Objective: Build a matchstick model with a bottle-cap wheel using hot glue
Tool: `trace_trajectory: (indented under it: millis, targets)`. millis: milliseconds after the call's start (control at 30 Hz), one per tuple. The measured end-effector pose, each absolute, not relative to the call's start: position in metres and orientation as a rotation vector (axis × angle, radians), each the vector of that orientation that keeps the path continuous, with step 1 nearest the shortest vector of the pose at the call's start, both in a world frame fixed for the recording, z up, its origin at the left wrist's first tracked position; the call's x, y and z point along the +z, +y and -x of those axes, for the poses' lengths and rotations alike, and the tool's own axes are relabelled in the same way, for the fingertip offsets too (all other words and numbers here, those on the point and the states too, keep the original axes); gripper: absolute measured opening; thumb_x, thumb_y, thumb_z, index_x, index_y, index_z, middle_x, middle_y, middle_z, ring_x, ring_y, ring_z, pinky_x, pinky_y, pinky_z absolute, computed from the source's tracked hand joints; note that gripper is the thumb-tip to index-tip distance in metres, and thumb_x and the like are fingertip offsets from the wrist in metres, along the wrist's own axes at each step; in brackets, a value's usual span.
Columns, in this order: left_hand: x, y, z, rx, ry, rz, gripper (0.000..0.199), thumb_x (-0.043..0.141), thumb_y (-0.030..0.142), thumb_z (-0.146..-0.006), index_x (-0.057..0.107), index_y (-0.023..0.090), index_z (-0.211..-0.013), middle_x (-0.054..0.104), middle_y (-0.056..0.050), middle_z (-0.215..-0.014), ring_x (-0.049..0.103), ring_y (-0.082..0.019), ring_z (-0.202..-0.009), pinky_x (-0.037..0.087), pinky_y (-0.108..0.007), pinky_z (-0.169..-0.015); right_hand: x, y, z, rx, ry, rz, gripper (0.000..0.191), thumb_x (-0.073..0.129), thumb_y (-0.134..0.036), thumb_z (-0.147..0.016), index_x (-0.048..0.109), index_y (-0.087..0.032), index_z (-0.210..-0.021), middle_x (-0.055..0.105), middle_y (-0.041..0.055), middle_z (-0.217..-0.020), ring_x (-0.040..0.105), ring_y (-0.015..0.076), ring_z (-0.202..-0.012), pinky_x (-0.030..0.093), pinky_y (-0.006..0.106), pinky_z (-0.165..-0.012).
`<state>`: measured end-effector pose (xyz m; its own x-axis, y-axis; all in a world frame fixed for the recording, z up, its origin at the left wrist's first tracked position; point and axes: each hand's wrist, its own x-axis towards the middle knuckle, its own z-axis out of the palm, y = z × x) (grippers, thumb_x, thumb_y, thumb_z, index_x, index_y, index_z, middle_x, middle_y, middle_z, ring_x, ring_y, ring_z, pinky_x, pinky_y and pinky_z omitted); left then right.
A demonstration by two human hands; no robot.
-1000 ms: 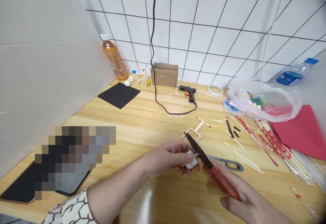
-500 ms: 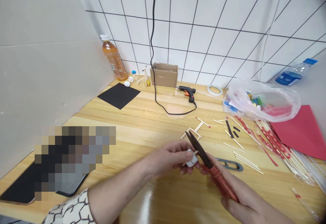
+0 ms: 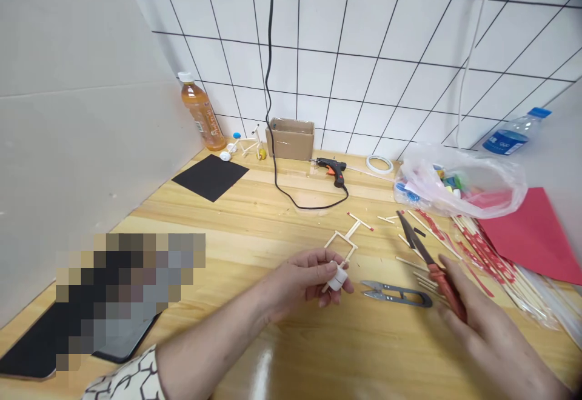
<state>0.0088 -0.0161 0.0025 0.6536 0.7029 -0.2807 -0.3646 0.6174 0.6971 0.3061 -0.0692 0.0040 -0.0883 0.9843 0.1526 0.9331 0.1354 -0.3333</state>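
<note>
Low centre, over the tabletop point(image 3: 240, 224), the left hand point(image 3: 313, 276) has the white cap point(image 3: 337, 277) pinched between thumb and fingers, a short stick point(image 3: 326, 287) poking out either side; grip narrow, closed on the cap (maybe two caps joined, since a seam shows); pinched by the body, probably to leave both stick ends free.

To the right, the right hand point(image 3: 477, 315) is wrapped around the red handles of the scissors point(image 3: 431, 266); grip full, blades angled up and left, well apart from the cap, likely to keep the points off the other hand; how far the blades are parted, can't tell.

Between the hands lie the snips point(image 3: 395, 294), flat, tips toward the left hand, presumably within easy reach; beyond the scissors, loose sticks point(image 3: 410, 263) and black strips point(image 3: 419, 232); the stick frame point(image 3: 348, 235) lies flat just beyond the left fingers, partly hidden by them, so contact with the cap's stick is unclear; farther back, the glue gun point(image 3: 334, 168) rests on its side near the box point(image 3: 291, 139), seemingly parked out of the working area.
</note>
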Motion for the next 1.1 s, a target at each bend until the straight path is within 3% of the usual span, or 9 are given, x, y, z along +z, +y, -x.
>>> trace_trajectory:
  millis: [100, 167, 267, 400, 633, 733, 933, 1100]
  targets:
    - [0.001, -0.016, -0.009, 0.659, 0.594, -0.641, 0.026, 0.065, 0.030, -0.075, 0.057, 0.011, -0.091, 0.066, -0.013, -0.083, 0.059, -0.012, -0.060, 0.034, -0.019, -0.047, -0.001, -0.072, -0.330, 0.072, -2.108, 2.064, 0.066, 0.039, -0.044, -0.083, 0.029, -0.005, -0.135, 0.051, 0.0236, -0.128, 0.051, 0.0362, -0.115, 0.046, 0.045, -0.088]
    - [-0.001, -0.016, -0.009, 0.667, 0.607, -0.639, 0.026, 0.066, 0.030, -0.074, 0.057, 0.011, -0.090, 0.066, -0.013, -0.083, 0.060, -0.012, -0.060, 0.035, -0.019, -0.048, -0.005, -0.076, -0.342, 0.041, -2.087, 2.154, 0.061, 0.037, -0.045, -0.083, 0.037, -0.004, -0.127, 0.060, 0.0251, -0.114, 0.058, 0.0368, -0.103, 0.049, 0.045, -0.081]
    - [-0.001, -0.016, -0.010, 0.677, 0.628, -0.641, 0.027, 0.068, 0.030, -0.072, 0.058, 0.012, -0.090, 0.066, -0.012, -0.082, 0.060, -0.013, -0.061, 0.037, -0.019, -0.048, -0.011, -0.081, -0.355, 0.030, -2.058, 2.202, 0.045, 0.040, -0.047, -0.080, 0.049, -0.012, -0.106, 0.066, 0.0202, -0.092, 0.062, 0.0344, -0.085, 0.049, 0.043, -0.071]
    - [0.003, -0.016, -0.010, 0.668, 0.654, -0.645, 0.031, 0.070, 0.032, -0.069, 0.058, 0.012, -0.090, 0.066, -0.011, -0.082, 0.060, -0.013, -0.061, 0.038, -0.019, -0.049, -0.014, -0.083, -0.361, 0.042, -2.015, 2.248, 0.030, 0.043, -0.049, -0.078, 0.049, -0.019, -0.082, 0.062, 0.0124, -0.073, 0.059, 0.0283, -0.069, 0.047, 0.040, -0.064]
    - [0.006, -0.015, -0.008, 0.670, 0.678, -0.674, 0.030, 0.069, 0.031, -0.071, 0.057, 0.012, -0.091, 0.066, -0.011, -0.083, 0.060, -0.013, -0.062, 0.039, -0.019, -0.051, -0.018, -0.078, -0.368, -0.165, -2.116, 2.238, 0.037, 0.038, -0.049, -0.083, 0.055, -0.018, -0.092, 0.061, 0.0154, -0.088, 0.058, 0.0315, -0.081, 0.046, 0.045, -0.068]
    - [0.005, -0.015, -0.008, 0.665, 0.659, -0.677, 0.030, 0.069, 0.030, -0.071, 0.057, 0.011, -0.090, 0.065, -0.011, -0.082, 0.059, -0.013, -0.061, 0.039, -0.020, -0.050, -0.005, -0.072, -0.356, -0.202, -2.134, 2.087, 0.039, 0.038, -0.048, -0.084, 0.058, -0.016, -0.097, 0.060, 0.0168, -0.102, 0.057, 0.0329, -0.092, 0.045, 0.048, -0.077]
    - [0.003, -0.018, -0.009, 0.629, 0.626, -0.694, 0.033, 0.070, 0.031, -0.070, 0.056, 0.012, -0.092, 0.065, -0.011, -0.082, 0.059, -0.013, -0.062, 0.039, -0.020, -0.050, 0.033, -0.058, -0.261, 0.453, -2.150, 1.569, 0.018, 0.049, -0.035, -0.085, 0.060, -0.024, -0.096, 0.064, 0.0048, -0.099, 0.060, 0.0197, -0.095, 0.049, 0.031, -0.081]
    - [0.004, -0.021, -0.009, 0.594, 0.581, -0.791, 0.032, 0.069, 0.031, -0.071, 0.057, 0.012, -0.093, 0.063, -0.007, -0.077, 0.058, -0.011, -0.061, 0.040, -0.019, -0.052, 0.038, -0.046, -0.200, 0.782, -2.138, 1.253, 0.014, 0.051, -0.027, -0.086, 0.058, -0.023, -0.098, 0.062, 0.0037, -0.093, 0.058, 0.0165, -0.090, 0.047, 0.029, -0.078]
